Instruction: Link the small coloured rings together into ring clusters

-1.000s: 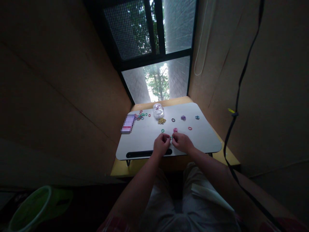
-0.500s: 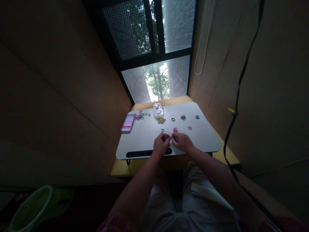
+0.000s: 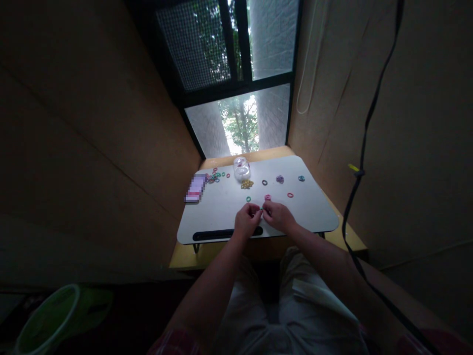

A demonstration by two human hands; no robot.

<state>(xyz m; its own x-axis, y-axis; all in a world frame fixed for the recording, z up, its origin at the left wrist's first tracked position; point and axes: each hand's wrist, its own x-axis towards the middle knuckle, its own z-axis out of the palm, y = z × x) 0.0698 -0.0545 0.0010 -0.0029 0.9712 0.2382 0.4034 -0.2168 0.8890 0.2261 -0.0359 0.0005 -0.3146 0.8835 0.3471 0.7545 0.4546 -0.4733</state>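
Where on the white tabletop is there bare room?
Between the blurred-out item and the left hand, behind the black slot; and right of the right hand, in front of the red ring. Crowded: mixed rings beside that item, yellow rings by the jar.

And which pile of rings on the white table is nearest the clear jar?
The yellow pile, just in front of the clear jar; the purple pile and mixed pile lie farther away, on either side.

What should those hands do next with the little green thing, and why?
Maybe ease the fingertips slightly apart: the left hand and right hand pinch close together at the small green thing, so only a bit of it shows.
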